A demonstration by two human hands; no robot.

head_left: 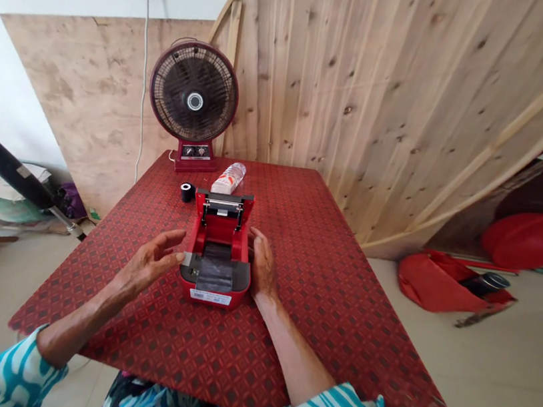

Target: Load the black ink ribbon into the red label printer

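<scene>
A red and black label printer stands on the table with its lid raised. Dark, shiny film lies across its black front part and hangs over the front edge. My left hand is at the printer's left side, fingers apart, the thumb tip at its front left corner; whether it touches I cannot tell. Along the right side lies my right hand, fingers extended against or very near the casing and partly hidden by it. Behind the printer are a small black roll and a clear plastic bottle on its side.
A dark red fan stands at the table's back left, before wooden panels. The table has a red patterned cover. On the floor to the right are a red bag and a red round basin.
</scene>
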